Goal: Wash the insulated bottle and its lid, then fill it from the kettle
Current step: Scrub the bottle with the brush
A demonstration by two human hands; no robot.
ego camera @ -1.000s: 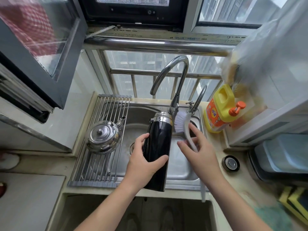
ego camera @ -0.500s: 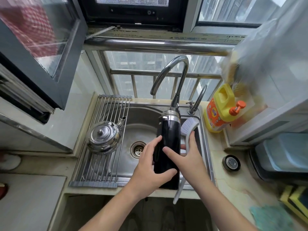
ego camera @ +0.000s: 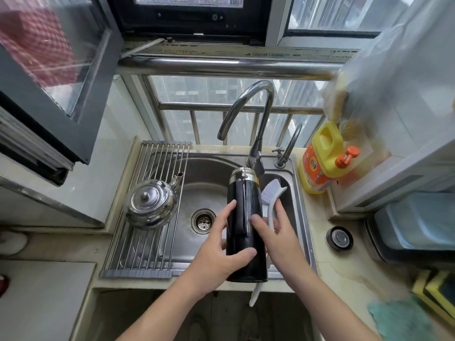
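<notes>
Well, the black bottle (ego camera: 246, 217) is held over the right side of the sink (ego camera: 206, 183), its steel mouth pointing away toward the taps and its base above the sink's front rim. The left hand (ego camera: 216, 259) has it in a closed grip low down: thumb across the front, fingers curled round the left side, their tips hidden behind it. The right hand (ego camera: 280, 237) is closed round the white brush (ego camera: 270, 190), whose bristles lie just beside the bottle's upper right; one finger of that hand touches the bottle's side. The middle of the brush handle is hidden under the palm and behind the bottle, and its end pokes out below the base. Whether the bristles touch the bottle I cannot tell.

There is one bottle, one brush, and one steel kettle (ego camera: 151, 203) on the rack (ego camera: 138, 254) across the sink's left side, well apart from both hands. One round lid (ego camera: 339, 238) lies on the counter (ego camera: 344, 271) to the right. Two taps stand behind, a tall one (ego camera: 266, 114) and a small one (ego camera: 291, 143), with one yellow soap jug (ego camera: 322, 158) beside them. A green cloth (ego camera: 398, 321) is cut off at the lower right.
</notes>
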